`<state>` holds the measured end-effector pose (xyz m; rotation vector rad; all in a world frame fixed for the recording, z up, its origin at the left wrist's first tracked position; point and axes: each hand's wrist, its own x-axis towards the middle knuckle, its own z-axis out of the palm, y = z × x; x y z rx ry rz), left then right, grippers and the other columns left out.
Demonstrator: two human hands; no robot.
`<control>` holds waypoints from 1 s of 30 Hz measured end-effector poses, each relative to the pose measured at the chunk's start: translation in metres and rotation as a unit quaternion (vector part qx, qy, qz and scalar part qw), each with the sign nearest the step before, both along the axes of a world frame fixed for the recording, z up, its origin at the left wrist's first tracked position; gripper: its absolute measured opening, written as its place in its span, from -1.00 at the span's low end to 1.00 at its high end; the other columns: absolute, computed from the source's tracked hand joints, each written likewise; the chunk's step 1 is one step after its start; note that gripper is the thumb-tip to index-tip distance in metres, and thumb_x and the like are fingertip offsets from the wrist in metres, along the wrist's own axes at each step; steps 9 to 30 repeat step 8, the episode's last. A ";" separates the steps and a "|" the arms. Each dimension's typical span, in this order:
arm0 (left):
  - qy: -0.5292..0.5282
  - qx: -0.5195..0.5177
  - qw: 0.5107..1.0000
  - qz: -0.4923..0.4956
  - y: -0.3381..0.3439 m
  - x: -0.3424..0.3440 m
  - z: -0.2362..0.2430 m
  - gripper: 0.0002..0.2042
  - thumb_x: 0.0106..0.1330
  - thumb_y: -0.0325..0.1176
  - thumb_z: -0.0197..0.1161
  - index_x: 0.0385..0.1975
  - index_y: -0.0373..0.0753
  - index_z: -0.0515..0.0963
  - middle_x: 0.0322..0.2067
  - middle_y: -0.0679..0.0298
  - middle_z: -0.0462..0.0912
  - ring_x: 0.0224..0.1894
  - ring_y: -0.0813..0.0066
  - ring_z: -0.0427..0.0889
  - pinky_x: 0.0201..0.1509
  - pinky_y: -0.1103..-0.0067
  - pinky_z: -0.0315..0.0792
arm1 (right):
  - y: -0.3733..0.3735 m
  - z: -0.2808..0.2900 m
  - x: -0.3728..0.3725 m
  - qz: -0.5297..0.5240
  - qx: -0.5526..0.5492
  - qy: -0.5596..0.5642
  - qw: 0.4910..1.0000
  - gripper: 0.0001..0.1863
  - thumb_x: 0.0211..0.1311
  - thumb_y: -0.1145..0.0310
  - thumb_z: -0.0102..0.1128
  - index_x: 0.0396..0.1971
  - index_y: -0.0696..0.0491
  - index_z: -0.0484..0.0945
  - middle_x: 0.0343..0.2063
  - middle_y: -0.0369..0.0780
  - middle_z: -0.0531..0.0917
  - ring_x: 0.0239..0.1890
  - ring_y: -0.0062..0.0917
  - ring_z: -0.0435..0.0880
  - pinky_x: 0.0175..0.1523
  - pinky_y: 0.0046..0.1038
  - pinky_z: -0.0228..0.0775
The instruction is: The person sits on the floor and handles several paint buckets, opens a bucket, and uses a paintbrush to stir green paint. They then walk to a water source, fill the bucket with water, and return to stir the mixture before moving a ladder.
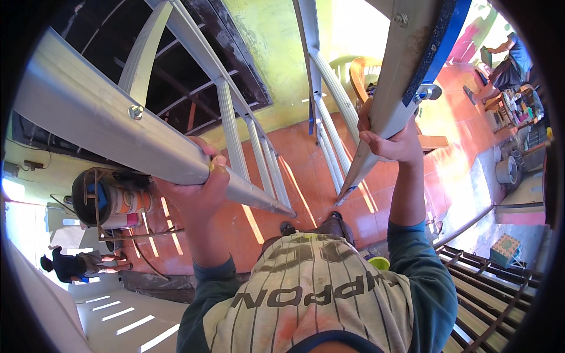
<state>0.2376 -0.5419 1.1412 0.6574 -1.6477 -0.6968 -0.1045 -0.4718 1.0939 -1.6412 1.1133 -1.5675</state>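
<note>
A silver aluminium stepladder (106, 115) stands over the tiled floor, its two near rails rising past me on either side. My left hand (197, 191) is wrapped round the left rail, below a bolt in the metal. Around the right rail (391, 73), which has a blue strip along its edge, my right hand (400, 141) is closed, just under a metal fitting (428, 92). More rails and rungs (232, 123) show between and beyond the near rails. The feet of the near rails reach the floor close to my shoes.
A dark barred window (194, 88) is set in the yellow-green wall ahead. To the left are a dark round tub (88, 197) and a person (76, 262). At the far right another person (509, 62) sits by cluttered goods. Metal bars (471, 294) run at lower right.
</note>
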 end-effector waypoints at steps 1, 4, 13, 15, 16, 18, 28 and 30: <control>0.005 0.003 1.000 0.006 0.003 -0.005 0.001 -0.12 -0.02 -0.77 0.28 0.36 -0.18 0.04 -0.20 0.08 0.50 -0.25 0.43 0.59 -0.22 0.45 0.66 | 0.002 -0.002 -0.003 -0.002 -0.002 -0.009 1.000 -0.75 -0.09 0.38 0.42 -0.42 0.11 0.53 -0.54 -0.29 0.57 -0.49 -0.61 0.55 -0.38 -0.54 0.38; -0.054 -0.005 0.998 0.007 0.002 -0.009 0.008 -0.14 -0.01 -0.78 0.27 0.35 -0.19 0.05 -0.21 0.09 0.51 -0.28 0.43 0.60 -0.21 0.43 0.66 | 0.003 -0.004 -0.013 0.010 0.001 -0.020 1.000 -0.74 -0.08 0.38 0.43 -0.40 0.11 0.55 -0.52 -0.29 0.58 -0.47 -0.61 0.56 -0.36 -0.54 0.38; -0.074 0.024 0.997 0.020 -0.006 -0.001 0.015 -0.17 0.04 -0.73 0.31 0.33 -0.18 0.07 -0.20 0.08 0.52 -0.28 0.42 0.63 -0.16 0.40 0.67 | -0.003 -0.008 -0.026 0.014 -0.051 0.041 0.998 -0.74 -0.05 0.37 0.43 -0.38 0.11 0.55 -0.51 -0.29 0.58 -0.45 -0.60 0.58 -0.32 -0.51 0.42; -0.074 0.024 0.997 0.020 -0.006 -0.001 0.015 -0.17 0.04 -0.73 0.31 0.33 -0.18 0.07 -0.20 0.08 0.52 -0.28 0.42 0.63 -0.16 0.40 0.67 | -0.003 -0.008 -0.026 0.014 -0.051 0.041 0.998 -0.74 -0.05 0.37 0.43 -0.38 0.11 0.55 -0.51 -0.29 0.58 -0.45 -0.60 0.58 -0.32 -0.51 0.42; -0.074 0.024 0.997 0.020 -0.006 -0.001 0.015 -0.17 0.04 -0.73 0.31 0.33 -0.18 0.07 -0.20 0.08 0.52 -0.28 0.42 0.63 -0.16 0.40 0.67 | -0.003 -0.008 -0.026 0.014 -0.051 0.041 0.998 -0.74 -0.05 0.37 0.43 -0.38 0.11 0.55 -0.51 -0.29 0.58 -0.45 -0.60 0.58 -0.32 -0.51 0.42; -0.074 0.024 0.997 0.020 -0.006 -0.001 0.015 -0.17 0.04 -0.73 0.31 0.33 -0.18 0.07 -0.20 0.08 0.52 -0.28 0.42 0.63 -0.16 0.40 0.67 | -0.003 -0.008 -0.026 0.014 -0.051 0.041 0.998 -0.74 -0.05 0.37 0.43 -0.38 0.11 0.55 -0.51 -0.29 0.58 -0.45 -0.60 0.58 -0.32 -0.51 0.42; -0.074 0.024 0.997 0.020 -0.006 -0.001 0.015 -0.17 0.04 -0.73 0.31 0.33 -0.18 0.07 -0.20 0.08 0.52 -0.28 0.42 0.63 -0.16 0.40 0.67 | -0.003 -0.008 -0.026 0.014 -0.051 0.041 0.998 -0.74 -0.05 0.37 0.43 -0.38 0.11 0.55 -0.51 -0.29 0.58 -0.45 -0.60 0.58 -0.32 -0.51 0.42; -0.074 0.024 0.997 0.020 -0.006 -0.001 0.015 -0.17 0.04 -0.73 0.31 0.33 -0.18 0.07 -0.20 0.08 0.52 -0.28 0.42 0.63 -0.16 0.40 0.67 | -0.003 -0.008 -0.026 0.014 -0.051 0.041 0.998 -0.74 -0.05 0.37 0.43 -0.38 0.11 0.55 -0.51 -0.29 0.58 -0.45 -0.60 0.58 -0.32 -0.51 0.42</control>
